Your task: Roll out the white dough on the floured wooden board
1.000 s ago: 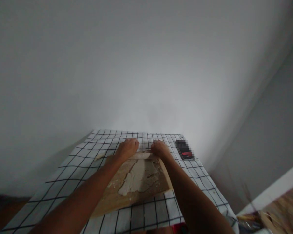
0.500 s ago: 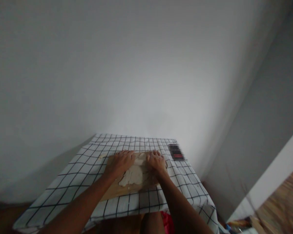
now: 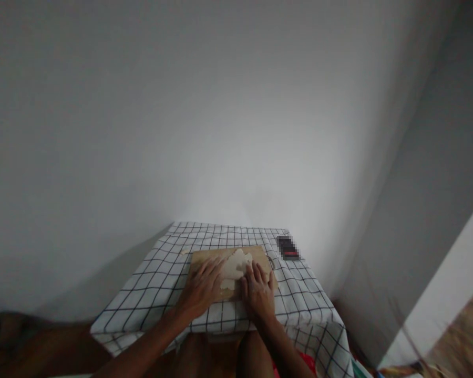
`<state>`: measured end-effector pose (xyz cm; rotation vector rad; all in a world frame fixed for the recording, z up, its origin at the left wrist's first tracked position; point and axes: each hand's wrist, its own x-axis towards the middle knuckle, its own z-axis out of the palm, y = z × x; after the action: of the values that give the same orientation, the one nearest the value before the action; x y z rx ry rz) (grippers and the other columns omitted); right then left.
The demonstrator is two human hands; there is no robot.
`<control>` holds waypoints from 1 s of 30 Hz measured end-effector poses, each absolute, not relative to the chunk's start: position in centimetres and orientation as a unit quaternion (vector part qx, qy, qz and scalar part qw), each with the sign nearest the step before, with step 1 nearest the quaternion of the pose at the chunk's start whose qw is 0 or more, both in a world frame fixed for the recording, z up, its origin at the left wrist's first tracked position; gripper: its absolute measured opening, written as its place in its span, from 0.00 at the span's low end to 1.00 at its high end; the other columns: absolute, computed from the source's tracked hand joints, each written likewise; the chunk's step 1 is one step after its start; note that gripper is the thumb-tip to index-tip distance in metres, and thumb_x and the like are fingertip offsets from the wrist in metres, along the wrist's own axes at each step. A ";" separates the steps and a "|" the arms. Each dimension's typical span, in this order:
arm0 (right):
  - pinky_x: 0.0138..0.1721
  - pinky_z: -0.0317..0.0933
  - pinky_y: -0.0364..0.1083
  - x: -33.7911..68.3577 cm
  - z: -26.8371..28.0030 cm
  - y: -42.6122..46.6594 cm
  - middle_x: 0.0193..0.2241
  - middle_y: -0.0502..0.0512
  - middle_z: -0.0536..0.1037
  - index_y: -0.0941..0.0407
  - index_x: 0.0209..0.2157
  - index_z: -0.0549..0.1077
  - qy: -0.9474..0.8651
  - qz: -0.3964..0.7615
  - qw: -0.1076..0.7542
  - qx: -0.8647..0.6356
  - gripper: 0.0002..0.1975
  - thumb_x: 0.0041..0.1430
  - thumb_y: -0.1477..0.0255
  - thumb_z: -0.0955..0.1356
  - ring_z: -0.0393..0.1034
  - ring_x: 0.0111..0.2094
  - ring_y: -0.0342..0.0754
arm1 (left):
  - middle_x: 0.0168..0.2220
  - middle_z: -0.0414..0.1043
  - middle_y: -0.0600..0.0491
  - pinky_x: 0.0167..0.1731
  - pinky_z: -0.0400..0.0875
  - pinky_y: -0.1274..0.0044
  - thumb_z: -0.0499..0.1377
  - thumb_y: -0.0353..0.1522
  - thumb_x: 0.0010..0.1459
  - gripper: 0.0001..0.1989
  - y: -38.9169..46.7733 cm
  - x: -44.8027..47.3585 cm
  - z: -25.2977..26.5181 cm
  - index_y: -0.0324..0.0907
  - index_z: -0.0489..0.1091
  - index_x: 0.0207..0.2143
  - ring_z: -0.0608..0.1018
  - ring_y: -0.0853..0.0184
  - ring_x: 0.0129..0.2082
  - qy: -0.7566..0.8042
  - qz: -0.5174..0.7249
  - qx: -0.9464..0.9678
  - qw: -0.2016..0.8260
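Left hand, right hand drawn back | grip splayed beside dough | holding anything: cannot tell

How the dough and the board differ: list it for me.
Colour: the dough is pale cream, while the board is tan.
Outline: the dough has a ragged, uneven edge; the board has mostly straight edges.
Size: the visible dough is smaller than the board.
Place: the dough lies on the board, and the board on the checked cloth.
Shared: both look flat and lie close to the left hand and right hand.
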<state>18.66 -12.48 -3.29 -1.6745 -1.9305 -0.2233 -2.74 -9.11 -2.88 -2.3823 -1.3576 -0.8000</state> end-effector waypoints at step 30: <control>0.71 0.40 0.58 19.5 -2.8 -12.5 0.63 0.55 0.71 0.50 0.64 0.68 -0.767 -0.077 0.306 -0.559 0.23 0.75 0.64 0.55 0.60 0.66 0.52 | 0.58 0.74 0.45 0.67 0.51 0.50 0.48 0.35 0.69 0.21 -12.2 -1.9 -4.3 0.45 0.68 0.61 0.72 0.53 0.60 -0.490 -0.304 -0.787 0.219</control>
<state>19.54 -12.52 -2.83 -1.4799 -2.0292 -0.2029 -1.95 -12.20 -4.32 -2.1775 -1.3568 -0.8406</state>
